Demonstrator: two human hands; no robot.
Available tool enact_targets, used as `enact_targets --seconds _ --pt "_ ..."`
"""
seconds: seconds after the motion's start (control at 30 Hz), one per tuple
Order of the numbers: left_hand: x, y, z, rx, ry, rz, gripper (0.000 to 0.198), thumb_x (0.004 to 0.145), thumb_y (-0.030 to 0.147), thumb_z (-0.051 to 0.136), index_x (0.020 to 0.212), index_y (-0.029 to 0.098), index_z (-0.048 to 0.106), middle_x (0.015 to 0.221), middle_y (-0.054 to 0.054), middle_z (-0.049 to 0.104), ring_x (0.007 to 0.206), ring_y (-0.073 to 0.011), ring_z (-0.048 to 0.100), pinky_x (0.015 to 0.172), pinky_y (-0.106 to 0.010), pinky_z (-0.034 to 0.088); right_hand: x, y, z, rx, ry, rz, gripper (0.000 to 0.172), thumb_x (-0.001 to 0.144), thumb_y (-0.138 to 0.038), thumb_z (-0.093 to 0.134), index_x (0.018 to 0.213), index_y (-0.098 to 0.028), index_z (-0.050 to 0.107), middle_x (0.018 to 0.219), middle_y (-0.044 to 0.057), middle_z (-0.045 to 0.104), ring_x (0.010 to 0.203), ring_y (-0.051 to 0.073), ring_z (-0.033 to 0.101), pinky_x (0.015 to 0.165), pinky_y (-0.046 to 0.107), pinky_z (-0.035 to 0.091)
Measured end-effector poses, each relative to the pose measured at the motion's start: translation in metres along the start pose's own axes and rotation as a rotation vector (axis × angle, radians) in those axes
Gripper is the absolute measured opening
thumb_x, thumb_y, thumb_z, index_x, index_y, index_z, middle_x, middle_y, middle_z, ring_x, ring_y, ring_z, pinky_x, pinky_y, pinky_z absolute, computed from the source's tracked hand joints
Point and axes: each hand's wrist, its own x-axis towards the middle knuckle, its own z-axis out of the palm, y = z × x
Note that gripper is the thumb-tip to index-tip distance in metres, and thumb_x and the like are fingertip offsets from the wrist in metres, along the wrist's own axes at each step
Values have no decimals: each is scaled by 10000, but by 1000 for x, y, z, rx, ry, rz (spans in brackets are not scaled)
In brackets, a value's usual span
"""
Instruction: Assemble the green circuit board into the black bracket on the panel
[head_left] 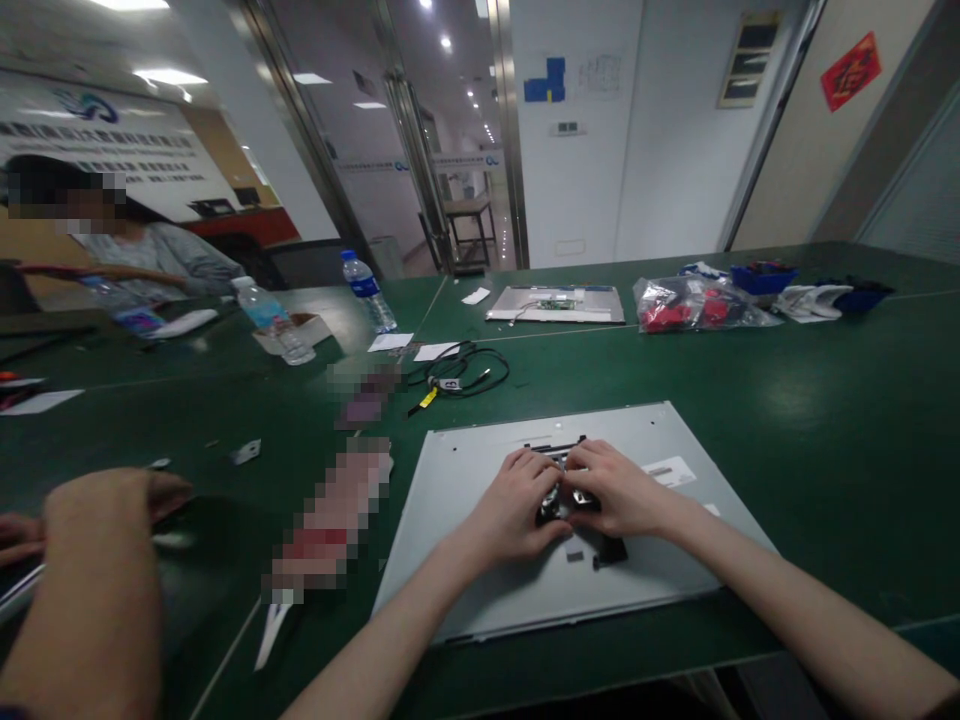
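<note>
A pale grey flat display panel [480, 560] lies on the green table in front of me, its metal back facing up. Over its middle, my left hand [521, 500] and my right hand [615, 488] meet with curled fingers around a dark, shiny part [550, 503]. Most of that part is hidden by my fingers, so its exact kind cannot be made out. A black flap [611, 552] shows just below my right hand. Beyond my fingertips runs a black strip [555, 448] on the panel. A white label [670, 472] is stuck right of my right hand.
A coiled black cable [469, 372] lies beyond the panel. A second panel [559, 304] with a green board, plastic bags with red items [694, 306] and blue bins [763, 278] are farther back. Bottles [274, 320] stand left. A co-worker's arm [105, 580] reaches in at left; another person [142, 245] sits beyond.
</note>
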Motion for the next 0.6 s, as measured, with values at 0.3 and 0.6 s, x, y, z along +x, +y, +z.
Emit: enact_targets --seconds 0.3,0.6 --pt "0 -2 1 5 12 9 395 776 396 727 1075 200 561 1076 -80 600 1042 -282 534 1000 -485 367 -1 2 0 66 -4 -4 244 769 -289 767 931 -190 613 1088 85 582 1022 249 505 881 399 429" --pt "-1 -3 3 15 5 -2 387 782 414 718 1066 206 557 1095 -84 594 1059 -286 523 1003 -486 356 -3 5 -9 172 15 -3 224 779 -256 740 953 -191 615 1152 95 577 1078 254 511 947 430 423"
